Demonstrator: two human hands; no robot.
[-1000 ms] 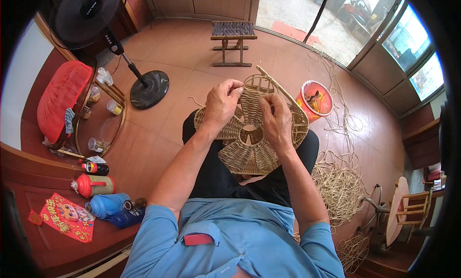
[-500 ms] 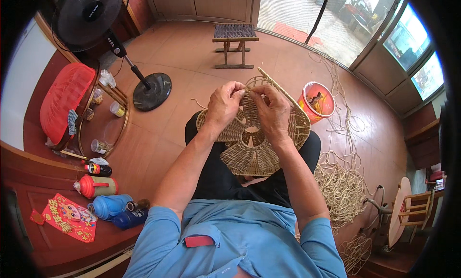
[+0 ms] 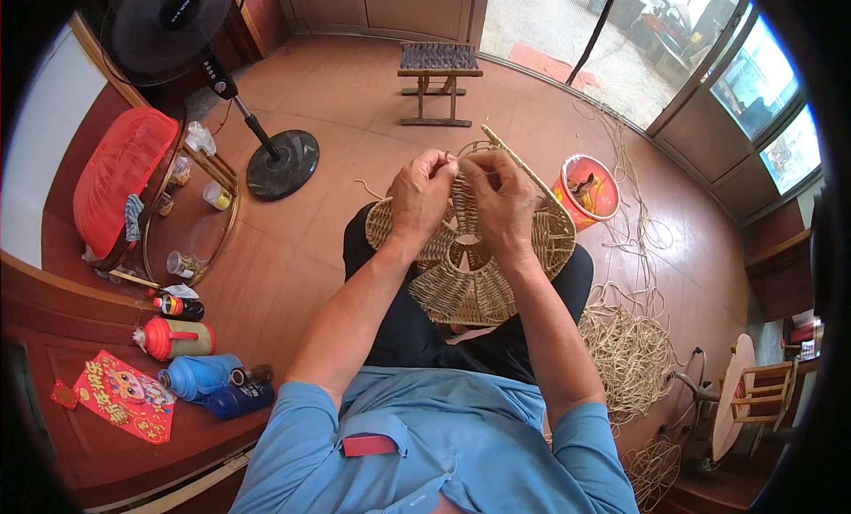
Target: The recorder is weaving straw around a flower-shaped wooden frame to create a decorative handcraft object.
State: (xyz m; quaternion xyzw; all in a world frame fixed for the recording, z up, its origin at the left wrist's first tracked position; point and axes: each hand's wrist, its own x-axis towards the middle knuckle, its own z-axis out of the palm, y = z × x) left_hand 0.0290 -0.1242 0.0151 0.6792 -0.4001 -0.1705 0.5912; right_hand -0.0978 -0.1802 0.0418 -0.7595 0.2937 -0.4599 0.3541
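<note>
A woven piece of tan straw cord, with petal-like panels round a central hole, rests across my lap on dark trousers. At its far edge my left hand is closed, thumb and forefinger pinching the cord. Close beside it, my right hand is closed in a pinch on the cord too, its fingertips almost touching the left ones. The thin strand between the fingertips is mostly hidden. A wrapped straight edge of the piece slants past my right hand, and a loose cord end sticks out at the left.
Right of my knees stand a red bucket and a heap of loose cord. A small woven-top stool is ahead. At left are a standing fan, a glass table with jars, and a cabinet top holding flasks.
My fingertips have shifted slightly at the far edge of the woven piece, the left ones drawn a little closer together. The view has moved slightly; both hands keep their pinch.
</note>
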